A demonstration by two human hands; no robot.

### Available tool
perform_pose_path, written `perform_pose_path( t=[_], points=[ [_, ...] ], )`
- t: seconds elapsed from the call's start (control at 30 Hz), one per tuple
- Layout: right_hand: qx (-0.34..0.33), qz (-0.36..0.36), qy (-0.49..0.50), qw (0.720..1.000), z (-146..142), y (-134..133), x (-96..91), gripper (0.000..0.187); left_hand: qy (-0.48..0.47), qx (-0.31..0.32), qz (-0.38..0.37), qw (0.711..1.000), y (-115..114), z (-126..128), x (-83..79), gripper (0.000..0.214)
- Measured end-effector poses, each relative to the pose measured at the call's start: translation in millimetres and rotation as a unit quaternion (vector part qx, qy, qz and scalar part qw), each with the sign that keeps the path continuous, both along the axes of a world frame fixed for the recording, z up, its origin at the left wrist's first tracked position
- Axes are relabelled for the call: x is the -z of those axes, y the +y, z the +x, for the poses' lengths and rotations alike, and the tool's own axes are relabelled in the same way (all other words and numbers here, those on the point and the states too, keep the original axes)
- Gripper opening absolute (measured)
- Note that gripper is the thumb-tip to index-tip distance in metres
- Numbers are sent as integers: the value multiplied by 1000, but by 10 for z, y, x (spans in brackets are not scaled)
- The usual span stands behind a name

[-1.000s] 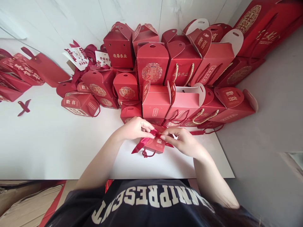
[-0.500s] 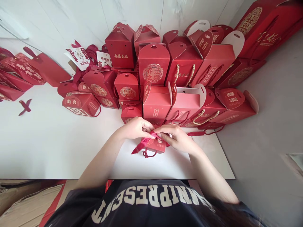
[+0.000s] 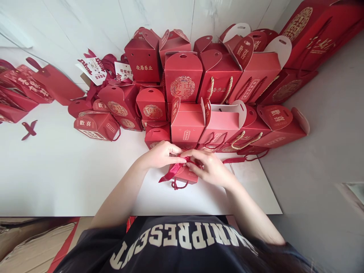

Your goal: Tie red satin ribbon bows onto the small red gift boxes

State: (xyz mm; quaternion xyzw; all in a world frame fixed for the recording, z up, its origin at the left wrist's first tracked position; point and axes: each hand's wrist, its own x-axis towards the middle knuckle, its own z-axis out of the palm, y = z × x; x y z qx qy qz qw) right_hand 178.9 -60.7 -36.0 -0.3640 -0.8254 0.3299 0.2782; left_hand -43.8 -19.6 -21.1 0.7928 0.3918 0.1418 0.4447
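A small red gift box (image 3: 187,175) with a dark red cord handle (image 3: 179,185) stands on the white table in front of me. Across its top runs a magenta-red ribbon (image 3: 171,172), one end trailing to the lower left. My left hand (image 3: 163,154) pinches the ribbon between thumb and fingers at the top of the box. From the right, my right hand (image 3: 209,167) closes its thumb and fingertips on the same ribbon, touching the left fingertips. Both hands cover most of the box top, so the ribbon's middle is hidden.
Stacked red gift boxes (image 3: 184,79) crowd the back of the white table (image 3: 71,178). Printed cards (image 3: 96,70) and ribbons lie at the back left. A scrap of ribbon (image 3: 29,130) lies at far left. A grey wall (image 3: 321,163) bounds the right side; cardboard (image 3: 36,246) is below.
My right fingers have shifted slightly left and curled closer around the ribbon, nearer the left fingertips. The trailing ribbon end has lifted a little. The box stays in place.
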Motion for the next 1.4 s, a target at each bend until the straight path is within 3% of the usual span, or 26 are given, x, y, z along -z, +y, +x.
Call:
perform_pose_path(
  t=[0.13,0.2,0.57,0.83,1.03,1.4],
  points=[
    [115,-39,29,992,17,-13,34,22,2,-11,40,999,-29,15,46,23],
    [129,-31,37,990,7,-10,63,15,0,-18,58,998,-54,24,50,20],
    [131,-24,94,987,-7,-3,121,9,-19,-44,-19,999,-103,34,5,25],
    [113,-13,85,990,-19,39,228,15,-39,-23,1,999,-90,31,36,22],
    [117,-29,199,972,-92,20,304,11,-32,-22,13,999,-90,9,39,26],
    [29,8,238,971,-66,91,402,6,-13,10,-22,1000,-37,-24,-29,31]
  ],
)
